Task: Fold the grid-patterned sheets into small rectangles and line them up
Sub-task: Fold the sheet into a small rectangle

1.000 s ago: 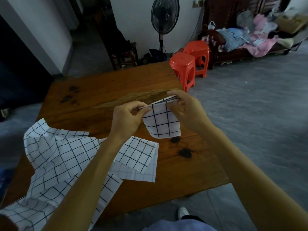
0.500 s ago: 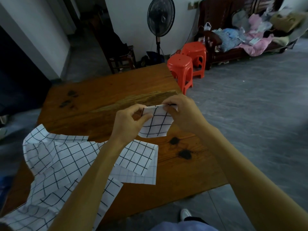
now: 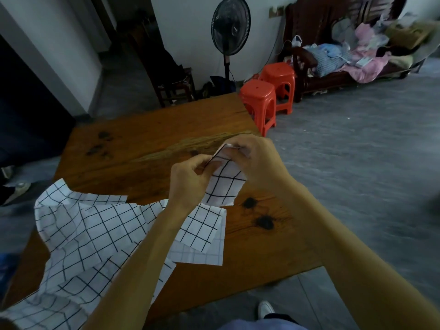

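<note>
Wooden table, broad and brown, with dark knots near the right edge, filling the middle of the head view. Beyond it, a grey floor. Against the far wall, a dark wooden bench heaped with pink and blue cloth. Left of the bench, a black standing fan. Just off the table's far right corner, two orange stools, one behind the other.

Spread over the near left part of the table, a loose pile of unfolded grid-patterned sheets, overlapping and rumpled, some hanging past the near edge. At the pile's right end, a flatter sheet lying on the wood beneath another.

Held above the table centre, clear of the pile, one small folded sheet, hanging down from its upper fold edge. Left hand pinching that fold at its lower left end, fingers curled. Right hand gripping the same fold at its upper right end, fingers curled over it. Both hands close together, joined by the sheet.

At the bottom edge, a white shoe on the floor.
</note>
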Available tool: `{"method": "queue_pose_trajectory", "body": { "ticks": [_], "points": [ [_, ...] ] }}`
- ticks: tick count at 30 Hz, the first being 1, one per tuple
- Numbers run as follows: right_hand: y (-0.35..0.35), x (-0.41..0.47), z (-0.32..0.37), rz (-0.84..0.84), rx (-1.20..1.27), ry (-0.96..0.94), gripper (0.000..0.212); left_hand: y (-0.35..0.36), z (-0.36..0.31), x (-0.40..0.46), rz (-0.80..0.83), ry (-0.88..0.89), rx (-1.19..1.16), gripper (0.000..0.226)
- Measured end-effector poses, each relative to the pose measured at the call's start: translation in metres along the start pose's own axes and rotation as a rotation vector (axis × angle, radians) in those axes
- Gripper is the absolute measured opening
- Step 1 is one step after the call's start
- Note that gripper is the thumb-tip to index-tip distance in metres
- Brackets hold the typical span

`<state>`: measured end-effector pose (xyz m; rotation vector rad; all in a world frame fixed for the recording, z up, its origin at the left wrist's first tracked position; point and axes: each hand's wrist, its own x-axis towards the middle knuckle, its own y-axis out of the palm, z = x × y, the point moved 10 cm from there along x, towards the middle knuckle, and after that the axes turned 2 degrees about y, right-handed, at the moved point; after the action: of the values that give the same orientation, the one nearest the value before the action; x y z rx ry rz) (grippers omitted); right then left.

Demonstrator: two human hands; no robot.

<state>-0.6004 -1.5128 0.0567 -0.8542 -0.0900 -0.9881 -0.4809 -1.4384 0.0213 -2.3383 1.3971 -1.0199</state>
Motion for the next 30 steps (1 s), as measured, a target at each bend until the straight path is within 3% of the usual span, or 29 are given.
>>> {"method": "queue_pose_trajectory", "body": {
  "ticks": [3,8,14,16,19,22,26,30],
  "points": [
    [-0.023,-0.001,-0.005,-0.098,0.115,0.092,0.013,0.000,0.011,-0.006,0.000,-0.008,-0.024,0.017],
    [-0.029,-0.001,-0.008,-0.110,0.108,0.106,0.015,0.009,0.038,-0.018,-0.005,-0.050,-0.004,0.023],
    [-0.040,-0.007,-0.028,-0.238,0.086,0.138,0.014,0.020,0.095,-0.036,0.205,-0.262,0.148,0.017],
    [-0.046,-0.005,-0.032,-0.256,0.018,0.123,0.014,0.012,0.107,-0.040,0.179,-0.324,0.174,0.024],
    [-0.034,-0.005,-0.034,-0.182,-0.104,0.081,0.014,0.005,0.079,-0.023,0.097,-0.268,0.140,0.036],
    [-0.007,-0.010,-0.036,-0.059,-0.096,0.114,0.016,0.024,0.032,0.002,0.164,-0.136,0.074,0.042],
    [0.006,-0.012,-0.032,0.010,-0.007,0.126,0.013,0.045,0.012,0.005,0.243,-0.026,0.069,0.018],
    [0.004,-0.011,-0.036,0.002,0.020,0.165,0.016,0.046,0.030,-0.008,0.211,-0.041,0.022,0.019]
  ]
}}
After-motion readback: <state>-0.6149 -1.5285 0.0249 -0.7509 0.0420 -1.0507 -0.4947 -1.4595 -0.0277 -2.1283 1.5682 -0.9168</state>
